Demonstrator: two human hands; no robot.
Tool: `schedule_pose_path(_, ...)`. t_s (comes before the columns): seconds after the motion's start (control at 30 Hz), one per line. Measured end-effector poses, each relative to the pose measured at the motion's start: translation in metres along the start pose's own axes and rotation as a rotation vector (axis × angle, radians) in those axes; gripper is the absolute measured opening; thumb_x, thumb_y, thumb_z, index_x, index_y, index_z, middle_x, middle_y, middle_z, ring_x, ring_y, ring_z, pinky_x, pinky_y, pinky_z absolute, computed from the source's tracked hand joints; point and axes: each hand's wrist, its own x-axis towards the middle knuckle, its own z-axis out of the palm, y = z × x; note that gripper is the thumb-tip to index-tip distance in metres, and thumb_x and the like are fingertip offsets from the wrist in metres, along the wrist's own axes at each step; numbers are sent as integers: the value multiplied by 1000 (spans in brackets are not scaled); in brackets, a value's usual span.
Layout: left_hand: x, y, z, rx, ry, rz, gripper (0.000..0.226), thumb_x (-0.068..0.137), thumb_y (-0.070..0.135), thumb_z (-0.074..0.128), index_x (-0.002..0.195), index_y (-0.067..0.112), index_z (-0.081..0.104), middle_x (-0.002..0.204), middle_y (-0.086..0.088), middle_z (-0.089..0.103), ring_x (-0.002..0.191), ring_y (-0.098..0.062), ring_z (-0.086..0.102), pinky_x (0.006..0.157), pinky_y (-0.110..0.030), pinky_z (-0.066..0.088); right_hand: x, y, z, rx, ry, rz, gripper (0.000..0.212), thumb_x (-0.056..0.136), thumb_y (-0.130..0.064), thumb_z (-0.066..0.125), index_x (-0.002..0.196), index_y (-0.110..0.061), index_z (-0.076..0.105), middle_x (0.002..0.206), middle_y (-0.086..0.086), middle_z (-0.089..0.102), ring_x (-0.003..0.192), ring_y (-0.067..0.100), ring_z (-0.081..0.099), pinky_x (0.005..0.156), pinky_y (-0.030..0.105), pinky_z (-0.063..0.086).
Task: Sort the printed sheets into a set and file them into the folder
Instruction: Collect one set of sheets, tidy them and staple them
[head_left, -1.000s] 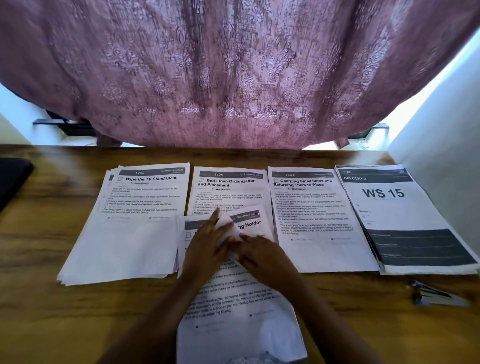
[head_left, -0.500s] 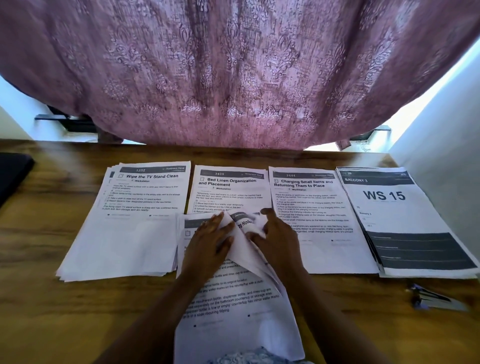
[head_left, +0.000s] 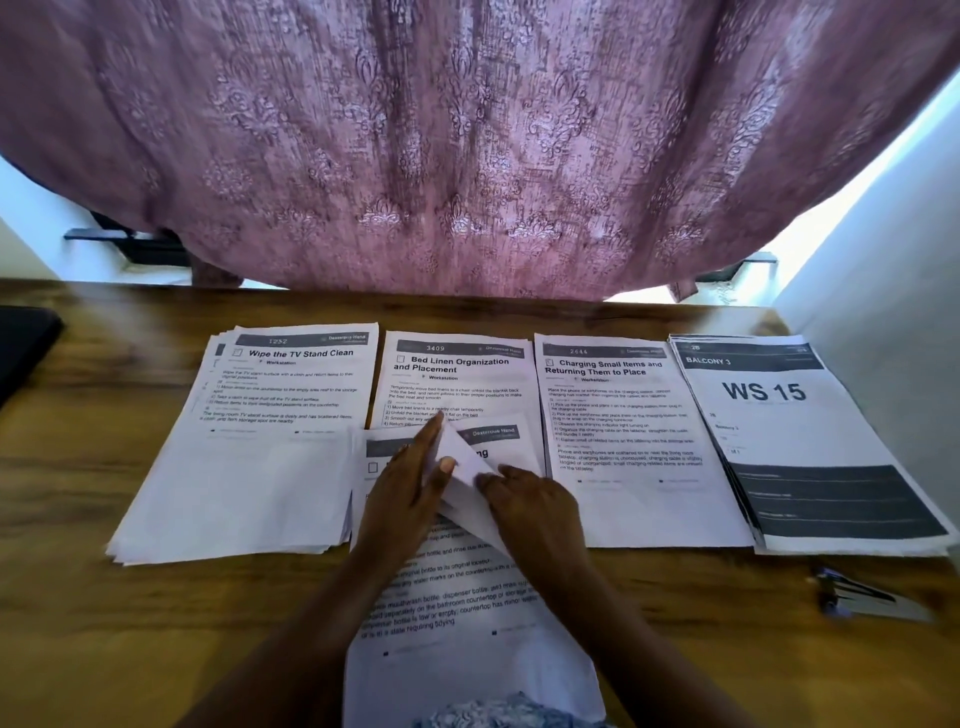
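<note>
Several piles of printed sheets lie in a row on the wooden table: "Wipe the TV Stand Clean" (head_left: 270, 415), "Bed Linen Organization" (head_left: 457, 374), "Charging Small Items" (head_left: 623, 415) and a "WS 15" stack (head_left: 800, 441). A nearer stack (head_left: 467, 613) lies in front of me. My left hand (head_left: 410, 483) holds up the lifted corner of its top sheet (head_left: 462, 462), thumb on the paper. My right hand (head_left: 524, 499) pinches the same folded-up sheet from the right. No folder is recognisable in view.
A mauve patterned curtain (head_left: 467, 156) hangs over the table's far edge. A dark object (head_left: 23, 343) sits at the left edge. A small metallic clip-like item (head_left: 857, 597) lies at the front right. A white wall (head_left: 883, 260) rises on the right.
The right hand drew back toward me from the far corner. The top sheet's corner folded further up and over, and the left hand now supports it with fingers raised.
</note>
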Motion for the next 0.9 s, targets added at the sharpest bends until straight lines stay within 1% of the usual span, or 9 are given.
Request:
schedule_pose_path(0.1,1,2,0,-2,-32,7,63,87,73,30,144,47,22,150,22,27,136,3,28,109,-27,30,3,-6,1,39,-48,-37,12,75,-31,73,81,-21,74,80,-5,74,72,12,70,54,22,52)
schedule_pose_path(0.23,2,-3,-1,246,-53,49,56,88,58,42,139,35,45,153,10,32,137,-15,37,111,-42,35,15,-4,-5,266,-162,106,46,86,-48,33,83,-23,71,77,-3,72,69,17,67,60,27,50)
schedule_pose_path(0.37,3,-7,2,365,-51,84,41,96,23,57,136,24,52,153,2,32,139,-22,35,111,-41,29,27,29,-5,263,-177,240,32,93,-31,50,119,-18,62,124,3,64,114,23,59,96,35,44)
schedule_pose_path(0.43,4,-7,2,400,-70,76,41,98,27,52,139,25,49,154,2,30,141,-20,31,112,-38,25,29,39,1,152,-358,220,51,96,-35,48,142,-14,39,150,4,38,141,19,31,114,40,21)
schedule_pose_path(0.5,4,-7,2,401,-72,82,44,96,35,45,138,24,50,153,2,33,140,-19,32,112,-34,23,27,38,5,161,-427,225,58,96,-38,47,146,-14,30,154,4,30,144,17,22,117,40,12)
schedule_pose_path(0.6,4,-8,2,400,-72,91,54,92,48,33,136,23,52,151,1,36,140,-15,32,112,-32,22,23,30,3,192,-314,224,53,89,-32,58,137,-17,41,138,5,51,131,22,44,109,39,27)
schedule_pose_path(0.67,5,-13,3,415,-71,121,59,90,49,28,136,23,52,150,0,37,140,-15,32,113,-36,25,21,21,-3,243,-178,337,49,84,-30,65,128,-19,47,111,6,65,105,27,59,87,36,43)
schedule_pose_path(0.8,7,-17,4,438,-105,102,53,93,45,31,140,27,45,152,5,30,143,-13,25,114,-31,18,18,13,-14,649,-50,702,44,81,-26,72,115,-24,44,74,-5,58,71,15,56,66,28,44)
schedule_pose_path(0.9,6,-14,5,419,-95,96,59,91,57,26,141,29,40,150,12,24,142,-6,19,116,-33,19,17,11,-13,702,11,640,37,86,-12,66,118,-24,50,72,-6,64,67,13,61,65,27,47)
